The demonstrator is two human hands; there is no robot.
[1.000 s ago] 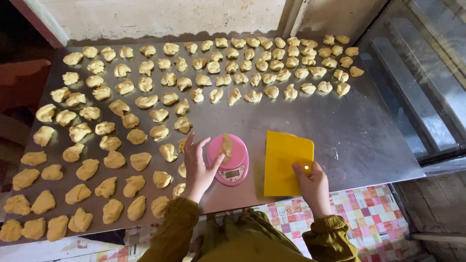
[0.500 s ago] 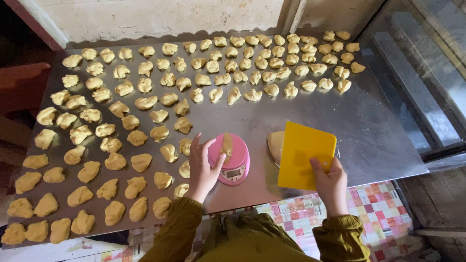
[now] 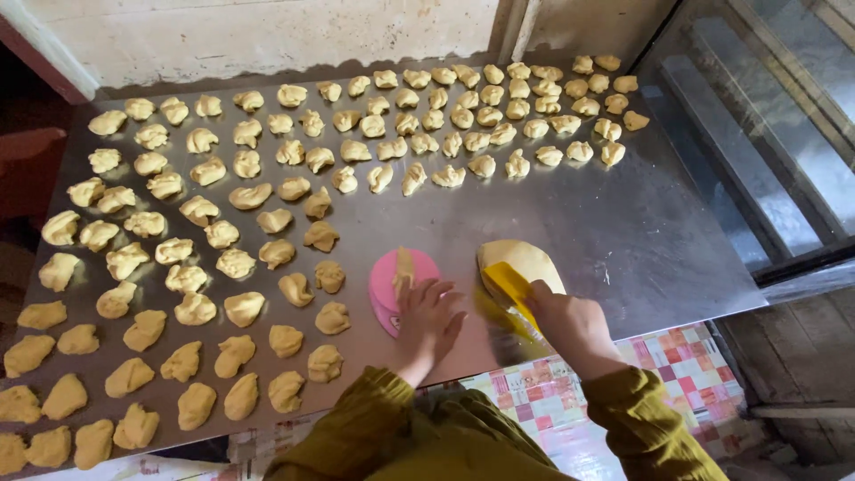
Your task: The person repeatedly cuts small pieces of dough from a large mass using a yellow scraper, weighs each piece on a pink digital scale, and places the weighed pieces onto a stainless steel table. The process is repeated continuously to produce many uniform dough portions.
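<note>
Left hand: the left hand [image 3: 429,318] lies low and centre in the frame, over the near half of the pink scale [image 3: 392,285]. Its fingers are spread and loosely curled. It grips nothing that I can see, and whether it presses on the scale I cannot tell.

Right hand: the right hand [image 3: 570,322], just right of centre, is closed around the yellow scraper [image 3: 509,287], whose blade tilts down into the dough lump [image 3: 521,263].

Dough lump: it sits on the steel table [image 3: 641,232], just right of the scale, with the scraper edge against its near side.

Piece on scale: a small strip of dough [image 3: 403,267] stands on the far part of the pink plate, just beyond the left fingertips.

Portions: rows of dough pieces [image 3: 223,236] fill the left and upper parts of the frame. The nearest one [image 3: 331,317] lies just left of the scale.

Risk, weight: the left hand covers the scale, so any contact would likely falsify the reading.

Risk, cut: the blade is angled, so it may tear off an uneven chunk. Soft dough may also stick to the blade.

Risk, fingers: the two hands are close together, so a slipping scraper could strike the left fingers.

Risk, crowding: a nudged scale could push into the nearest piece.

Risk, edge: both hands are near the table's front edge, so a dragged chunk could fall off.
</note>
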